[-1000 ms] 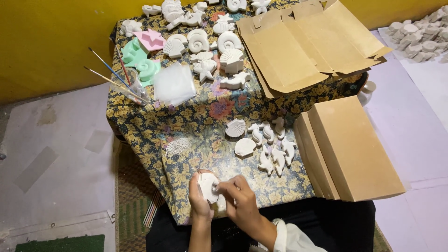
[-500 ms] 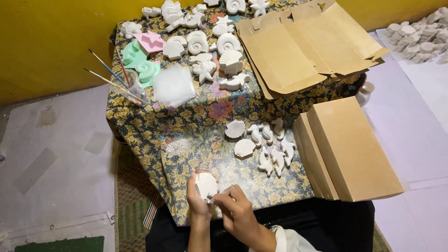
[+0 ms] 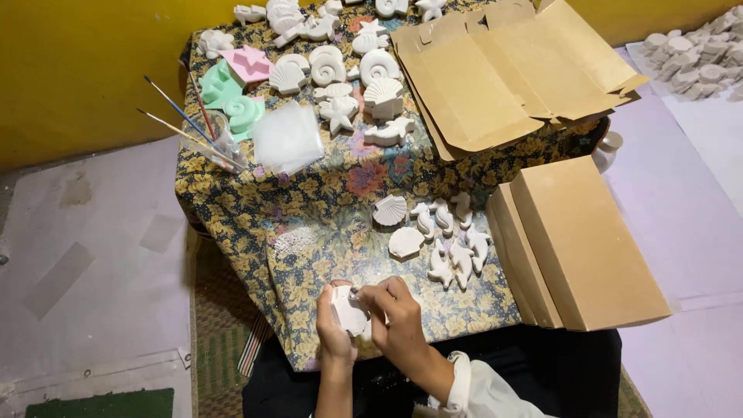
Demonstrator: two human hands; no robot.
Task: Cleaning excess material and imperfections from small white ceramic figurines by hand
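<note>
My left hand (image 3: 333, 329) grips a small white plaster figure (image 3: 348, 311) at the near edge of the table. My right hand (image 3: 398, 321) pinches a small tool against the figure's top edge; the tool is too small to make out. Just beyond, on the flowered tablecloth (image 3: 309, 209), lie two white shell casts (image 3: 390, 209) and several white seahorse and fish casts (image 3: 453, 244). A little heap of white dust (image 3: 294, 240) sits to the left of them.
Closed cardboard boxes (image 3: 584, 240) stand at the right, an opened flat carton (image 3: 495, 77) at the back right. Paintbrushes in a clear cup (image 3: 213, 143), a plastic bag (image 3: 288, 139), pink and green painted casts (image 3: 236, 85) and more white casts fill the far side.
Both hands with the figure have shifted slightly; the right hand now works at the figure's upper edge. Nothing else on the table has moved.
</note>
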